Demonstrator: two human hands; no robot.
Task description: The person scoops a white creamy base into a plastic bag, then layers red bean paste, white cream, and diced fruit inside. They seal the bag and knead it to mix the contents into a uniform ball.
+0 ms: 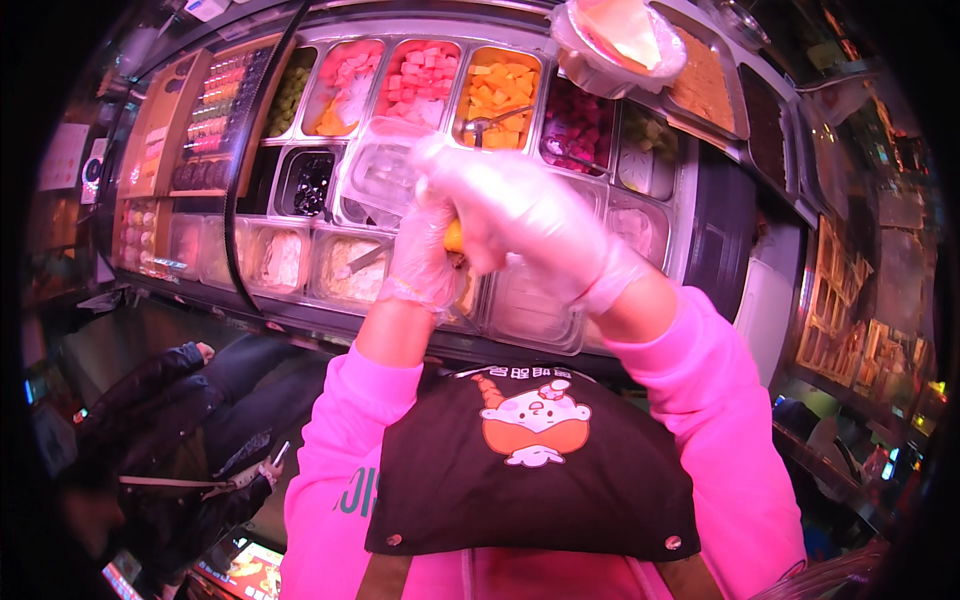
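Both my hands wear clear plastic gloves and meet above the middle of a topping counter. My left hand [426,251] is upright and curled, with a small yellow thing [454,236] showing between it and the other hand. My right hand [517,210], blurred, reaches across it with bent fingers; what lies under those fingers is hidden. Behind them is a clear plastic lid [382,165]. Beyond stand steel pans of pink fruit cubes [424,71] and yellow fruit cubes [499,82], the latter with a metal utensil. Nearer me, a tub of pale cream [356,266] holds a spatula.
Dark glossy pieces fill a small pan [311,184]; purple-red cubes [577,124] lie farther right. A plastic-covered bowl [619,52] stands at the back beside a brown-crumb tray [701,79]. A lidded tub [536,307] sits at the front edge. At left, a person [187,420] holds a phone.
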